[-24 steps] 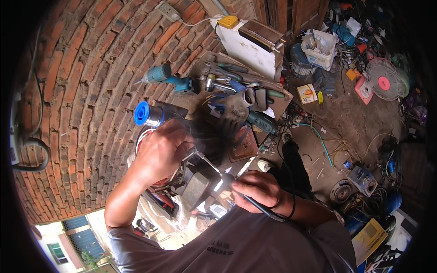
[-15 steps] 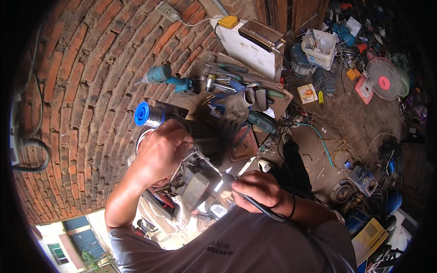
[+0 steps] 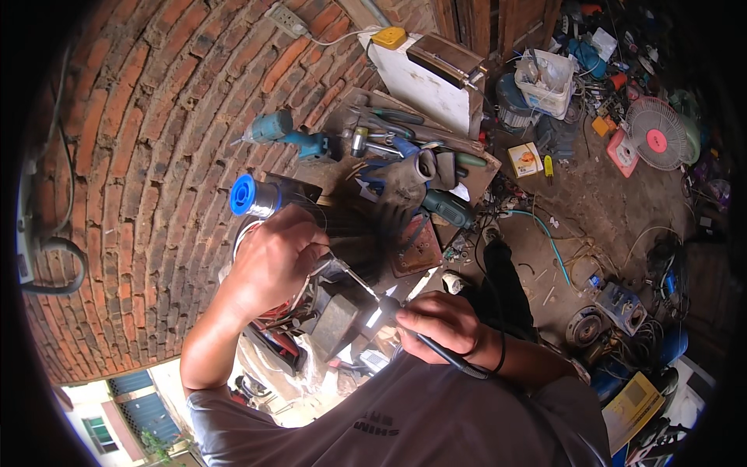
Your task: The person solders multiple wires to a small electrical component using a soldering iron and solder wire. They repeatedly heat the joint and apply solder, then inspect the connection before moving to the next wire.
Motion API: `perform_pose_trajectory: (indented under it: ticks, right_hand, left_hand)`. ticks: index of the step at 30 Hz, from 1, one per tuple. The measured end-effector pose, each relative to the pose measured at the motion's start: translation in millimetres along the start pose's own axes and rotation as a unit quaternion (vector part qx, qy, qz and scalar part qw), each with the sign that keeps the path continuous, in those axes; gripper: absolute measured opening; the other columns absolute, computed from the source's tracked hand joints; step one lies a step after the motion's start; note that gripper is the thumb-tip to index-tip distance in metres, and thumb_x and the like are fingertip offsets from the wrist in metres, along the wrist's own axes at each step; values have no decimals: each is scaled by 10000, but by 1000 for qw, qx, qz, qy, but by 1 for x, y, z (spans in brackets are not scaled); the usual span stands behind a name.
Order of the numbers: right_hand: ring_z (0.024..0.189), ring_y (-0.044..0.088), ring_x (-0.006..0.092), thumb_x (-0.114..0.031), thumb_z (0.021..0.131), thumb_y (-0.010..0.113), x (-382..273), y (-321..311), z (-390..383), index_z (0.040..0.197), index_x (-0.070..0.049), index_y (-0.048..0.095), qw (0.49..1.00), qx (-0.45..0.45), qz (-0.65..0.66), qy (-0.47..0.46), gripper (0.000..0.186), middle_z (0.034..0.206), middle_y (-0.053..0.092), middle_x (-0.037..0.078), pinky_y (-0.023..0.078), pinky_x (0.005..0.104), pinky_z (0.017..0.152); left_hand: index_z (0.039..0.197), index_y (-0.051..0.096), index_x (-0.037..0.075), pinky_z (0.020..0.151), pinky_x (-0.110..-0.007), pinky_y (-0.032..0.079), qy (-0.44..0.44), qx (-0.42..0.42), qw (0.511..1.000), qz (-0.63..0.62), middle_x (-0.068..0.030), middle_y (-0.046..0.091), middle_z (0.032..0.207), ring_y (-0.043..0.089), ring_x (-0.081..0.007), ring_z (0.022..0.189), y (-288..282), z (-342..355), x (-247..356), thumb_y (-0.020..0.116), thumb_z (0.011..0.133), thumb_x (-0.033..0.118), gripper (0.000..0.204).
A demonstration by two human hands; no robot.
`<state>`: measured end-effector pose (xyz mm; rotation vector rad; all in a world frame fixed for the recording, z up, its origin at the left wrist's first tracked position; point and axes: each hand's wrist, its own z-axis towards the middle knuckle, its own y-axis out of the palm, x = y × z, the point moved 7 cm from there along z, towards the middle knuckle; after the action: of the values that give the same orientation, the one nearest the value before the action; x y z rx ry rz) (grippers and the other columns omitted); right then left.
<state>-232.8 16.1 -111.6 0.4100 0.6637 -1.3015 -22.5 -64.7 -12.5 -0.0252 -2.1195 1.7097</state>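
Slanted, black-handled soldering iron [image 3: 387, 305]

Red brick wall [image 3: 148, 179], brown wooden panels [image 3: 529, 27], cluttered brown floor [image 3: 603, 226], bright daylight at lower left

the view comes from a fisheye camera worn on the person's head, facing steeply down. the shirt [image 3: 373, 412] fills six o'clock, close to the lens; the left hand [image 3: 282, 253], off centre toward nine, and the right hand [image 3: 443, 325], toward five, are also near. the wide sweep takes in the brick wall [image 3: 132, 194] from eight almost to twelve, the wooden door [image 3: 510, 31] at one and, farther off, the fan [image 3: 656, 138] past two. straight edges bend toward a dark round rim.
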Motion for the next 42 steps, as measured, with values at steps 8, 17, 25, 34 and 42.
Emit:
perform_pose_trajectory:
  ticks: [8, 17, 25, 34, 42]
  right_hand:
    - [724, 700, 268, 90, 767, 796, 0, 1, -2, 1288, 37, 660, 1000, 3, 4, 0, 542, 934, 702, 125, 597, 359, 644]
    - [723, 703, 270, 84, 769, 800, 0, 1, -1, 1285, 39, 657, 1000, 1, 6, -3, 538, 938, 709, 132, 598, 360, 641]
    - [719, 711, 272, 75, 767, 807, 1, 1, -2, 1289, 35, 652, 1000, -6, 16, -3, 547, 942, 712, 133, 609, 368, 646]
    - [651, 662, 228, 126, 757, 749, -1, 0, 3, 1324, 85, 632, 999, 13, 16, -27, 580, 873, 678, 85, 555, 360, 574]
    - [726, 700, 273, 88, 769, 792, 1, 1, -2, 1289, 43, 648, 1000, -5, 9, -5, 541, 941, 703, 131, 601, 372, 647]
  left_hand:
    - [962, 760, 22, 789, -439, 590, -2, 0, 1000, 2, -136, 716, 1034, 737, -359, 903, 3, -1, -1, 748, 880, -17, 91]
    - [968, 762, 30, 797, -441, 589, -6, -7, 1000, 14, -131, 715, 1035, 735, -358, 915, 2, -2, 0, 745, 891, 3, 83]
    - [984, 769, 33, 806, -445, 590, -13, -10, 1000, 16, -132, 713, 1030, 732, -365, 920, 4, -4, -1, 735, 894, 6, 99]
    - [972, 766, 27, 792, -445, 587, -8, -13, 1000, 11, -129, 712, 1030, 732, -361, 905, 4, -3, 2, 750, 890, 6, 86]
    - [932, 768, 33, 783, -436, 588, 4, -6, 1000, 15, -122, 716, 1016, 737, -343, 901, 4, -3, 4, 780, 874, 15, 62]
